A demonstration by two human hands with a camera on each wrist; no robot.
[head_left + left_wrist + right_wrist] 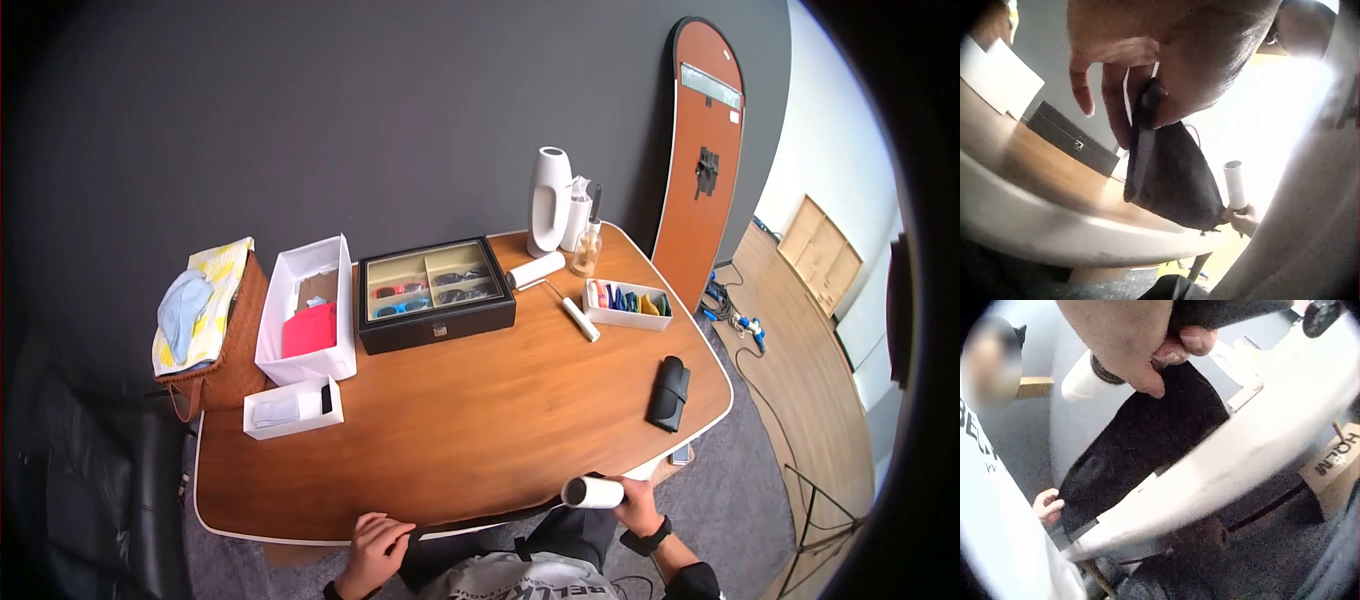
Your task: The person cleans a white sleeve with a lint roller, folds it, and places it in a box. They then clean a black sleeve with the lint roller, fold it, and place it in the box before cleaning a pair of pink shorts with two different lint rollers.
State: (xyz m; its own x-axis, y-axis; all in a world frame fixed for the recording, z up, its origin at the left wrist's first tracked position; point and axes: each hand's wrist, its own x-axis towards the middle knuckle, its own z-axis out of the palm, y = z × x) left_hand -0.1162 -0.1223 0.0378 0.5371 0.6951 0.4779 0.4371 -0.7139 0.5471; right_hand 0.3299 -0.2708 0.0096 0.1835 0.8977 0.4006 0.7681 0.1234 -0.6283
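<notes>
My left hand (378, 550) is at the table's near edge, pinching one end of a black cloth (1175, 175) between thumb and fingers. The cloth is stretched along that edge toward my right hand (638, 510). That hand grips a lint roller (600, 492) with a white roll, which points left. In the right wrist view, the cloth's other end lies under the thumb of the same hand. The roller's handle is mostly hidden by the fingers.
A black glasses case with a clear lid (440, 300) stands at the back, beside a tall white box (347, 300) and a wicker basket (255, 300). A second lint roller (537, 270), a white tray of folded cloths (640, 321) and a black roll-up pouch (669, 393) lie rightward.
</notes>
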